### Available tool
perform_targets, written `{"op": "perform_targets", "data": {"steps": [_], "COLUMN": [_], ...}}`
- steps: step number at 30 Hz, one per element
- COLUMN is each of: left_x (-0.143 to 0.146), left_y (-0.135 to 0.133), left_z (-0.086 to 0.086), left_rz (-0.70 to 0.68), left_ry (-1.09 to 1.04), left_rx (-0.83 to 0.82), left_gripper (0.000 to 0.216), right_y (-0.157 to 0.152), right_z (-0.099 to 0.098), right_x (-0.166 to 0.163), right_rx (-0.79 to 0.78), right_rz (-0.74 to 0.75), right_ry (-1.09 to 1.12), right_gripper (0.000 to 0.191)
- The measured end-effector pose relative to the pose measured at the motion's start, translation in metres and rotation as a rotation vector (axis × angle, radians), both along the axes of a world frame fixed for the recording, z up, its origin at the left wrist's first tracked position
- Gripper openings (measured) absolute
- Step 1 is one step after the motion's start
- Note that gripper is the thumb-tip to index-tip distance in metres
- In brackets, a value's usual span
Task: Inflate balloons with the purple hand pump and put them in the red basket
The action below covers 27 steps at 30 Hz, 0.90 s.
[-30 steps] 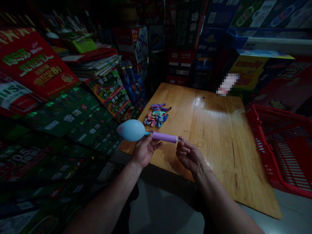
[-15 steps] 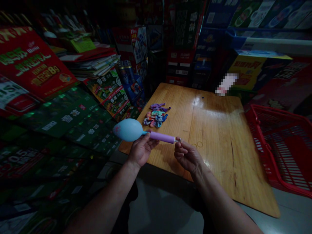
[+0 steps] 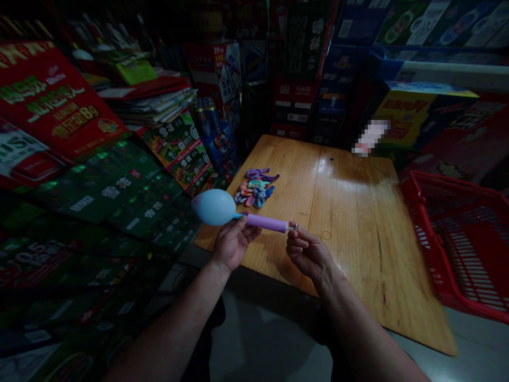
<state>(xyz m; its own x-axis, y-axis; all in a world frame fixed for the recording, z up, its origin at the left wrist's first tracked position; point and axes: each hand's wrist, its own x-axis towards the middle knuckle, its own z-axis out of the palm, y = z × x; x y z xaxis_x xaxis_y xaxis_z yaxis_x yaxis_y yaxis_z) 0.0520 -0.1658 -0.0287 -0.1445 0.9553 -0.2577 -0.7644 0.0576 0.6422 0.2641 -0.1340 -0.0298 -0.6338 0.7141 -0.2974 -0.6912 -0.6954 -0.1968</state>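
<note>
A light-blue balloon (image 3: 213, 207), partly inflated, sits on the nozzle end of a purple hand pump (image 3: 266, 223). My left hand (image 3: 233, 244) is closed where the balloon's neck meets the pump, thumb on top. At the other end, my right hand (image 3: 308, 249) grips the pump's white handle, with a short length of rod showing. The pump is held nearly level above the near edge of the wooden table (image 3: 358, 223). Just beyond my left hand lies a pile of colourful deflated balloons (image 3: 256, 192).
Thin rubber bands (image 3: 326, 235) lie on the table right of my right hand. A red shopping basket (image 3: 437, 254) stands at the right. Stacked green drink cartons (image 3: 115, 185) crowd the left side, and more boxes (image 3: 294, 103) line the back.
The balloon has shifted slightly right and up and looks a little smaller. Both hands have moved slightly right, still holding the pump; a bit more of its rod shows.
</note>
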Motion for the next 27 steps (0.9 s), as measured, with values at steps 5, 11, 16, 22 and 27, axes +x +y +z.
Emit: {"op": "perform_targets", "data": {"steps": [5,11,16,22,27], "left_x": [-0.013,0.003,-0.005,-0.014,0.002], "left_y": [0.007,-0.001,0.004,0.007,0.000], "left_z": [0.006,0.000,0.000,0.003,0.000], "left_rz": [0.101,-0.018,0.017,0.087,-0.010], "left_ry": [-0.001,-0.005,-0.015,0.010,0.012], "left_rx": [0.033,-0.003,0.010,0.042,0.012], "left_gripper": [0.025,0.027,0.026,0.026,0.028], "right_y": [0.011,-0.002,0.005,0.010,-0.003], "right_z": [0.006,-0.003,-0.001,0.002,-0.003], "right_x": [0.020,-0.003,0.006,0.015,-0.007], "right_rx": [0.044,-0.009,-0.004,0.015,-0.003], "right_rz": [-0.088,-0.020,-0.015,-0.091,0.008], "right_ry": [0.053,0.020,0.042,0.049,0.026], "right_gripper": [0.014,0.011,0.013,0.014,0.013]}}
